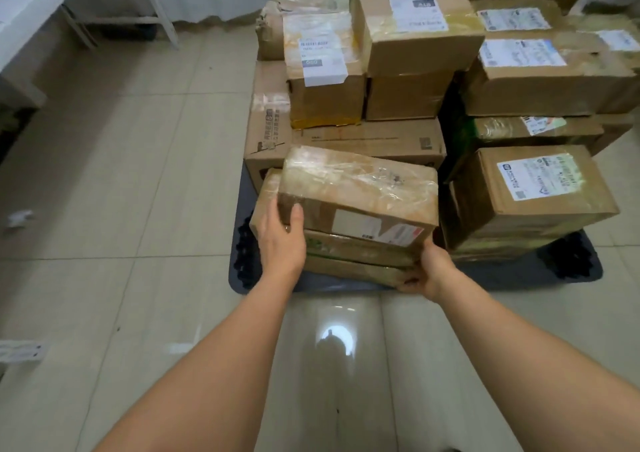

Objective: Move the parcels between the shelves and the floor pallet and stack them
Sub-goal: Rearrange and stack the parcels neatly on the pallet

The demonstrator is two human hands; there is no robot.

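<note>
A flat cardboard parcel [360, 188] wrapped in clear tape, with a white and red label on its near side, lies on a low stack at the front of the dark floor pallet [502, 275]. My left hand [282, 240] grips its near left corner, thumb on the front face. My right hand [427, 269] holds the near right lower corner, fingers curled under the stack's edge. Under the parcel lie flat boxes [353, 250] with green print.
Several labelled cardboard boxes [412, 25] are stacked behind and to the right on the pallet, one large box [526, 188] close on the right. Pale tiled floor [121, 174] spreads left and toward me. A white shelf frame [156, 18] stands at the back left.
</note>
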